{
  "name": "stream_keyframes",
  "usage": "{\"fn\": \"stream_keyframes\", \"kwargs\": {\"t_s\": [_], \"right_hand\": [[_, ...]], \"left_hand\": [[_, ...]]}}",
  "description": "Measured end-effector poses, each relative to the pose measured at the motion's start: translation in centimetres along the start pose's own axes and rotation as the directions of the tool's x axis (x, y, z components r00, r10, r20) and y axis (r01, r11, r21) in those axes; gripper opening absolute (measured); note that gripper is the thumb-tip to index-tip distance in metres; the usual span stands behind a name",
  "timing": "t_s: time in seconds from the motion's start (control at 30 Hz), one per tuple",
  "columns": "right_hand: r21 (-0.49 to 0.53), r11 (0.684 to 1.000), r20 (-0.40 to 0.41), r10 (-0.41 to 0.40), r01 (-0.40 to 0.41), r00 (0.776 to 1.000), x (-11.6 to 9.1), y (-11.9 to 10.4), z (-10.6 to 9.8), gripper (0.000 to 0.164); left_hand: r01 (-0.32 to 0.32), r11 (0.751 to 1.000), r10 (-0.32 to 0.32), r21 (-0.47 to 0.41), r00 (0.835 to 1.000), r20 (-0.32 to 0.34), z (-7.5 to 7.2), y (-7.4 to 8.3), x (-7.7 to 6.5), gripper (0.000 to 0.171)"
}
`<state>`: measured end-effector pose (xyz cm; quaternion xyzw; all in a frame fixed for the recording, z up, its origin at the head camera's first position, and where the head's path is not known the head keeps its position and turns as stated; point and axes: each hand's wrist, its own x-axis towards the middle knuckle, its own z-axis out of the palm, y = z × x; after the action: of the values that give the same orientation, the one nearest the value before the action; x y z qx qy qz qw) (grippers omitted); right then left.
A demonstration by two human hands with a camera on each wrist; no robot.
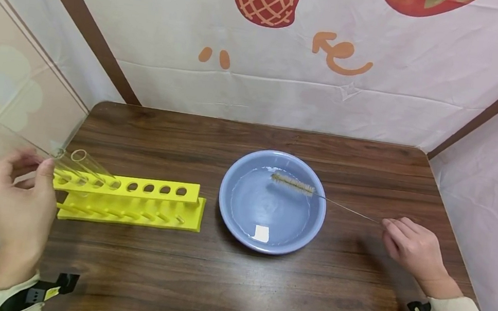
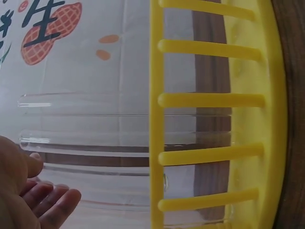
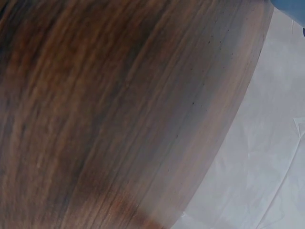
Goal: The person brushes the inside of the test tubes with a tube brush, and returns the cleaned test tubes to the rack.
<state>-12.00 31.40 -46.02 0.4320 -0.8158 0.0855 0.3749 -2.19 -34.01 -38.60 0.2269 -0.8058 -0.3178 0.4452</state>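
Across the bench [image 1: 260,292], a wire brush [image 1: 294,184] gripped in the right hand's [image 1: 412,248] fingers points left over a blue basin [image 1: 227,194], toward the glass tube [image 2: 107,187] the left hand's [image 1: 16,205] fingers pinch.

Basin [image 1: 267,249] looks glossy plastic — left of it, plastic rack [image 1: 129,218], smooth glassy tubes [image 1: 94,167]; over it, rough bristle brush [image 1: 293,184] — beneath, satiny wood-grain table [image 1: 260,294].

Tubes [image 1: 93,166] in rack [image 1: 139,195]; basin [image 1: 265,249] to right

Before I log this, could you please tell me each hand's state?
Left hand: at the test tubes; whether it grips one cannot be told.
Right hand: closed, holding the bristle brush.
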Motion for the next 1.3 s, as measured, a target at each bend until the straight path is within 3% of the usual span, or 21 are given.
{"fn": "stream_keyframes", "kwargs": {"t_s": [0.27, 0.57, 0.93, 1.3], "right_hand": [[0.012, 1.000, 0.000, 0.001, -0.001, 1.000, 0.0, 0.0, 0.1, 0.032], [0.010, 1.000, 0.009, -0.007, 0.007, 1.000, 0.2, 0.0, -0.1, 0.032], [0.023, 1.000, 0.010, -0.011, 0.010, 1.000, 0.5, -0.2, -0.1, 0.034], [0.028, 0.999, 0.002, -0.018, 0.018, 1.000, 0.4, -0.3, 0.0, 0.033]], "left_hand": [[-0.036, 0.996, 0.030, 0.087, 0.997, 0.064, 0.2, -1.2, -0.6, 0.027], [-0.097, 0.981, 0.072, 0.170, 0.987, 0.144, 0.6, -2.1, -1.3, 0.023], [-0.048, 0.974, 0.000, 0.223, 0.977, 0.211, 0.7, -2.7, -1.5, 0.031], [-0.046, 0.943, -0.054, 0.329, 0.956, 0.290, 0.5, -3.0, -1.2, 0.033]]}}
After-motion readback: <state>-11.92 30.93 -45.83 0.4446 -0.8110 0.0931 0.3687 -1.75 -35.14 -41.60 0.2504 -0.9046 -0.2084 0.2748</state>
